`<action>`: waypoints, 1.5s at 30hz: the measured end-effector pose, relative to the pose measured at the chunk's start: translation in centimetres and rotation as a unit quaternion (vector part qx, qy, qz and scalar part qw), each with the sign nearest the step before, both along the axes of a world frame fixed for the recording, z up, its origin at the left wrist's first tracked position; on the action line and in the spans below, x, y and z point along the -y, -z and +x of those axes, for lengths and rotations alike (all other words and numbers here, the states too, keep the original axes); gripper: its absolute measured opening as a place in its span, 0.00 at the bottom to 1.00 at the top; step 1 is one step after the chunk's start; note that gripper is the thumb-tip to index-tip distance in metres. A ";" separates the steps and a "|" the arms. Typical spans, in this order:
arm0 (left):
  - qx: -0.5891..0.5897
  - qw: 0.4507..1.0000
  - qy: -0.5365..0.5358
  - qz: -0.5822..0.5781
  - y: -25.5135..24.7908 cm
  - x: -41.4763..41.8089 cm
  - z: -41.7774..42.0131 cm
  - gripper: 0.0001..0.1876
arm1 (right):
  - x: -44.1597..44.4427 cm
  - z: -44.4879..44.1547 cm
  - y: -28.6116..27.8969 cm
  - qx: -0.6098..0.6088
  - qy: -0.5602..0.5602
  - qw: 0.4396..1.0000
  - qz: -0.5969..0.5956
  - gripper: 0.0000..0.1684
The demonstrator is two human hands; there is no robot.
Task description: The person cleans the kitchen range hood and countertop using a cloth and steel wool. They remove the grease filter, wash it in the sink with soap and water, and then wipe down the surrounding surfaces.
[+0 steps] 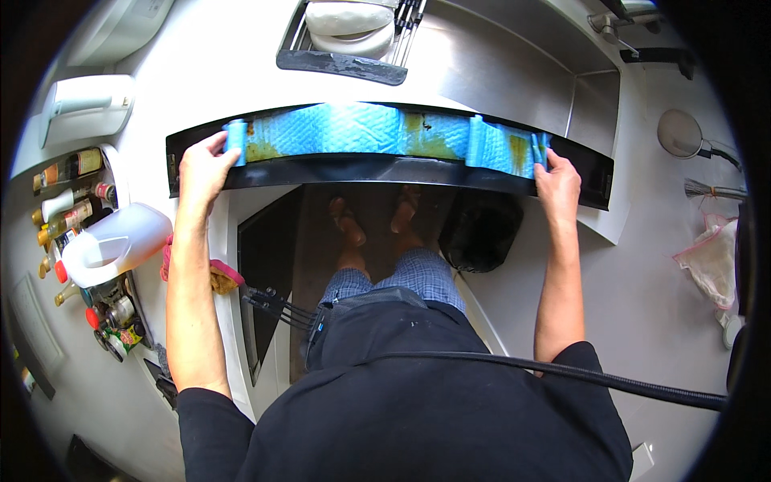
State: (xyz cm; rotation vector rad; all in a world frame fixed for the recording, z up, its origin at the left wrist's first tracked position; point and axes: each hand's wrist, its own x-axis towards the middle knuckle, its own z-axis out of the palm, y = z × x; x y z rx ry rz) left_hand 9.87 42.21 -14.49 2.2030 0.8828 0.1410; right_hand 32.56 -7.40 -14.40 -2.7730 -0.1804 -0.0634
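Observation:
A long black tray lies across the counter's front edge before me. Along its trough runs a quilted blue absorbent sheet with brownish-yellow, oily-looking stains. My left hand grips the folded left end of the sheet between thumb and fingers. At the other end, my right hand pinches a bunched blue edge of it. The sheet stands up in a fold right of its middle. Both ends of the tray extend past my hands.
Beyond the tray are a dish rack with white bowls and a steel sink. A large plastic jug and several bottles stand left. A black bin sits below; a black cable crosses my torso.

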 end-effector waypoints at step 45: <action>-0.009 0.923 0.192 -0.333 -4.4 19.6 10.0 0.37 | -17.5 -6.2 0.5 -0.008 -0.164 0.984 0.063 0.19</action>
